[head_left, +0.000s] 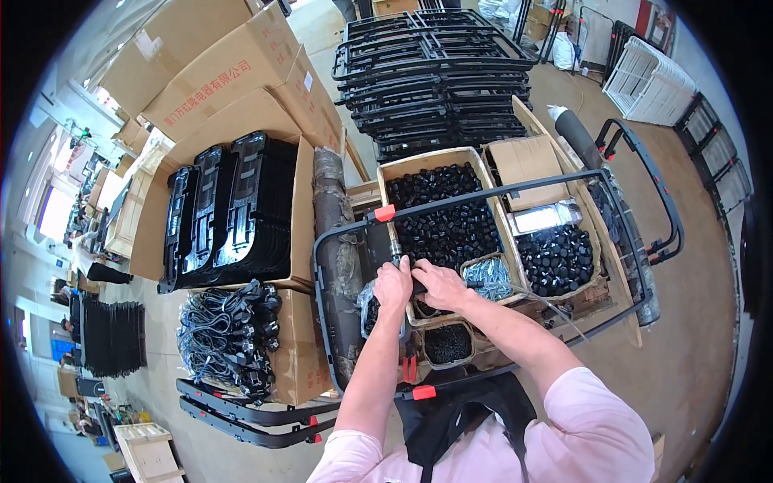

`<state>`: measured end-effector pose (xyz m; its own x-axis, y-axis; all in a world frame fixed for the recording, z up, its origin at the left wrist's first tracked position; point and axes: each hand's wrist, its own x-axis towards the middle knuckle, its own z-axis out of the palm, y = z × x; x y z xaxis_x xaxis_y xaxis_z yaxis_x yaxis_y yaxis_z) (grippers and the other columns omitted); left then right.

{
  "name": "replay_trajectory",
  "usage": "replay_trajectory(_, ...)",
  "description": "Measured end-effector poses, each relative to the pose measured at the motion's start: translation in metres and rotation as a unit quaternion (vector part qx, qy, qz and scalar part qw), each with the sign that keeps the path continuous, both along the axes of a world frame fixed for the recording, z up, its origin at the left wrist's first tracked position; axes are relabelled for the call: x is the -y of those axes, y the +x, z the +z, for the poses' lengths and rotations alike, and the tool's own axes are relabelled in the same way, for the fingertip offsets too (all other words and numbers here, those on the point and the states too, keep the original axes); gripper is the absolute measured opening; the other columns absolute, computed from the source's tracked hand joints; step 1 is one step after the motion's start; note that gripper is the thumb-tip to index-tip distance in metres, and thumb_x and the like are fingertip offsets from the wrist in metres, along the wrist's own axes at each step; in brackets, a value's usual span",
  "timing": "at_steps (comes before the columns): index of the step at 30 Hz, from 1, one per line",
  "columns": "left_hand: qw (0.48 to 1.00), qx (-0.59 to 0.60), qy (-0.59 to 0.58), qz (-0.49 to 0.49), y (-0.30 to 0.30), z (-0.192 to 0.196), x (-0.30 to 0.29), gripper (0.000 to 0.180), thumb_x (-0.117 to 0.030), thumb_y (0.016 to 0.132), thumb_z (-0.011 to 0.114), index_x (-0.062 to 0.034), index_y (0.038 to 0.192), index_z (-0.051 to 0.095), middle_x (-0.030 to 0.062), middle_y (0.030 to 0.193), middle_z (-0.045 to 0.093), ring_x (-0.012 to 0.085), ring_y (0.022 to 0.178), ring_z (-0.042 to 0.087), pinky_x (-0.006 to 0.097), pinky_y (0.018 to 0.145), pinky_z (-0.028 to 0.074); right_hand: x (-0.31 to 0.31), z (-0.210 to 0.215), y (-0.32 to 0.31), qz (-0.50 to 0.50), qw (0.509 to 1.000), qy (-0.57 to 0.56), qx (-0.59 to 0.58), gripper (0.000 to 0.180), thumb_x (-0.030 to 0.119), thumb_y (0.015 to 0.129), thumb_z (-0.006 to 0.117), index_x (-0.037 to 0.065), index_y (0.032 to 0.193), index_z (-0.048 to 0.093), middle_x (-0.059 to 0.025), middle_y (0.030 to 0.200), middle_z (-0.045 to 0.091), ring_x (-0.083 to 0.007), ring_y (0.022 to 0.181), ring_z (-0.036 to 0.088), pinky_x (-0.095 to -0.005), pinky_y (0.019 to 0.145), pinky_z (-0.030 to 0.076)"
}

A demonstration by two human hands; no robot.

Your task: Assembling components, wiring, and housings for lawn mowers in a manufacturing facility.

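Fingers of left hand (392,287), right hand (440,287) clamped round metal-tipped tool (395,249) within open black frame (499,192), near edge.

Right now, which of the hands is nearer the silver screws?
Right. The right hand is just left of the silver screws; the left hand is farther left, beyond the right.

A frame (483,195) lies across the surface (609,299), over a box of caps (425,158). A box of knobs (598,256) sits right of it. Bolts (491,278) lie at the caps box's front right corner; screws (448,344) near the surface's front edge. A roll (328,201) runs down the left edge. Farther left, panels (241,209) stand in a carton (303,213), with cables (229,330) on another carton (304,346) in front. More frames (443,88) lie stacked behind.
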<state>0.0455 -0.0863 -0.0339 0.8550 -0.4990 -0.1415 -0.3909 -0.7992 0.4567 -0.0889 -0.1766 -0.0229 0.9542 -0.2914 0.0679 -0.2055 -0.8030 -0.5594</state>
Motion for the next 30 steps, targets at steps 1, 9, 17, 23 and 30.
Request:
replay_trajectory(1,1.0,-0.001,0.001,-0.002,-0.004,0.004,-0.003,0.066,-0.059,0.104,0.055,0.0061,0.111,0.067,0.0308,0.112,0.07,0.0501,0.108,0.069,0.057,0.095,0.055,-0.004,0.003,-0.005,-0.001,1.0,0.0,0.003,0.055,0.02,0.08,0.083,0.004,0.128,0.06,-0.0144,0.123,0.059,-0.0397,0.107,0.068,-0.0492,0.09,0.058)
replay_trajectory(9,0.991,-0.049,-0.123,0.018,-0.087,0.064,-0.07,0.06,-0.055,0.103,0.061,0.0033,0.113,0.069,0.0278,0.109,0.074,0.039,0.1,0.073,0.049,0.09,0.055,-0.066,0.065,-0.098,-0.01,0.997,-0.017,0.076,0.067,0.022,0.078,0.084,0.003,0.135,0.056,-0.017,0.115,0.06,-0.0388,0.105,0.068,-0.0482,0.089,0.057)
replay_trajectory(17,0.943,-0.17,-0.278,0.067,-0.251,0.095,-0.184,0.042,-0.039,0.097,0.074,0.0026,0.102,0.069,0.0176,0.084,0.071,0.0235,0.078,0.066,0.042,0.076,0.054,-0.169,0.092,-0.244,0.013,0.998,0.013,0.054,0.079,0.017,0.074,0.085,0.004,0.143,0.049,-0.0163,0.113,0.064,-0.0366,0.1,0.069,-0.0466,0.086,0.057)
replay_trajectory(23,0.947,-0.142,-0.268,0.107,-0.345,0.037,-0.289,0.042,-0.04,0.096,0.075,0.0017,0.103,0.07,0.0209,0.091,0.073,0.033,0.084,0.071,0.044,0.078,0.055,-0.249,0.03,-0.324,0.072,0.996,0.051,0.033,0.083,0.02,0.069,0.087,0.001,0.142,0.053,-0.0226,0.116,0.066,-0.0406,0.099,0.071,-0.0485,0.087,0.059)
replay_trajectory(30,0.901,-0.25,-0.292,0.202,-0.358,-0.02,-0.346,0.045,-0.044,0.099,0.073,0.0008,0.097,0.072,0.0113,0.078,0.069,0.0183,0.074,0.062,0.039,0.071,0.052,-0.295,0.009,-0.327,0.131,0.985,0.082,-0.083,0.082,0.027,0.079,0.084,0.001,0.146,0.045,-0.0233,0.113,0.066,-0.0431,0.102,0.071,-0.0509,0.089,0.058)
